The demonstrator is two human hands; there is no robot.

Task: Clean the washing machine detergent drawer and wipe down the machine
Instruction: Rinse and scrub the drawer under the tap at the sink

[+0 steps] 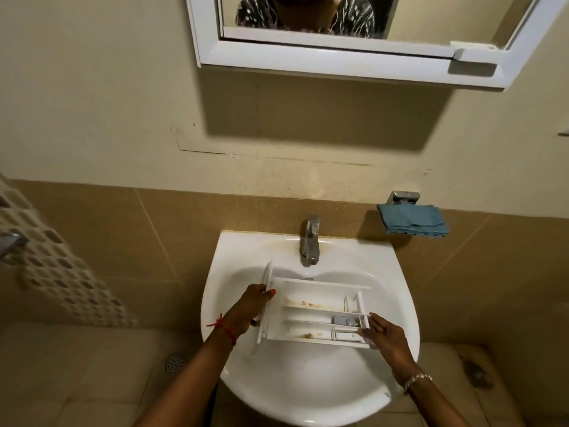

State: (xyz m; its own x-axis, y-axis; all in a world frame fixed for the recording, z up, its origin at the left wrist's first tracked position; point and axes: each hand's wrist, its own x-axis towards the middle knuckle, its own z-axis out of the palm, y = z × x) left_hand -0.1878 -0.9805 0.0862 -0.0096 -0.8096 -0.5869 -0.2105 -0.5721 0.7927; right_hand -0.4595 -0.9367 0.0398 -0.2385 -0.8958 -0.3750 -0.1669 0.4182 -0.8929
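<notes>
Drawer over sink, residue inside

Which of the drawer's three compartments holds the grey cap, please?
The middle compartment of the detergent drawer: the grey cap sits at its right end, while the far and near ones show brown residue.

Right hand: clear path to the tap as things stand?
Likely yes, once freed. The right hand holds one end of the detergent drawer over the sink; nothing stands between it and the tap. The left hand grips the other end.
</notes>
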